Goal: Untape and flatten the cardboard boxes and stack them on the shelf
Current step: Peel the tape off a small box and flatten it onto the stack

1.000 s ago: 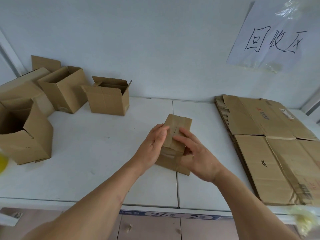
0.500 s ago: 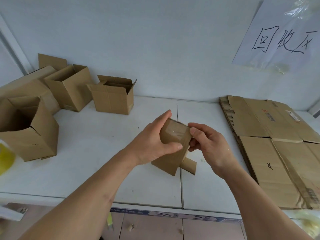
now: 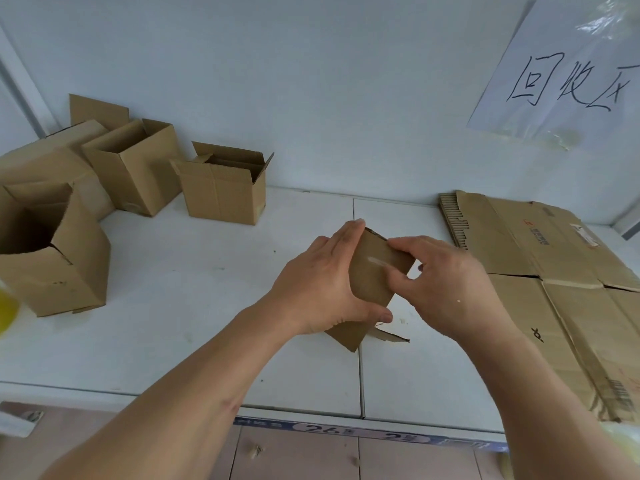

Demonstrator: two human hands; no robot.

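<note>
I hold the small box [image 3: 372, 271] up off the white worktop [image 3: 194, 292], about over its middle seam, so I can get at its taped face. My left hand [image 3: 322, 289] wraps round its left side, thumb under and fingers along the top edge, to steady it. My right hand [image 3: 446, 282] curls over the right edge, fingertips on the glossy clear tape [image 3: 379, 262], I think to pick it loose. The cardboard is plain brown, matte and thin, with one bottom flap [image 3: 389, 336] hanging free. To my right the flattened boxes [image 3: 540, 258] lie stacked, their corrugated edges showing at the back. Open boxes [image 3: 221, 188] wait on the left.
</note>
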